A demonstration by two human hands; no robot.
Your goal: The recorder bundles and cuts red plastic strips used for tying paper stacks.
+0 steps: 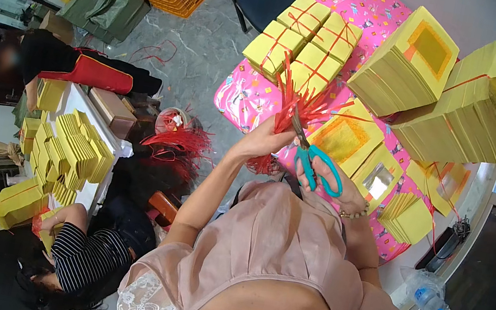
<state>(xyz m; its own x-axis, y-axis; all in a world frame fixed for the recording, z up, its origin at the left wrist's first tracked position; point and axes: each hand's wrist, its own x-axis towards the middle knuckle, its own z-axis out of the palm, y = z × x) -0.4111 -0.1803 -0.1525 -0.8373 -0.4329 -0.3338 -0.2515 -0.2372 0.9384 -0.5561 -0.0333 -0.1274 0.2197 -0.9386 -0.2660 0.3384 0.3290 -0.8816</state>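
Observation:
My left hand point(266, 137) is closed round a bunch of red plastic ribbon strips point(291, 99), whose loose ends fan out above the fist and hang below it. In my right hand point(349, 195) is a pair of scissors point(341, 182) with teal handles. The blades lie against the strips just beside my left fingers; whether they are parted is hard to tell. Beyond the strips sit yellow paper bundles point(272, 50) tied with red ribbon. Yellow sheets with an orange-gold square point(338, 138) lie just past the scissors, partly under the strips.
Tall yellow paper stacks point(391, 67) stand on the pink patterned table cover point(241, 102). To the right are a fanned paper stack point(408, 218) and a bagged bottle point(428, 300). At left, two people work by a white table point(110, 139); more red strips point(176, 146) spill from a bucket.

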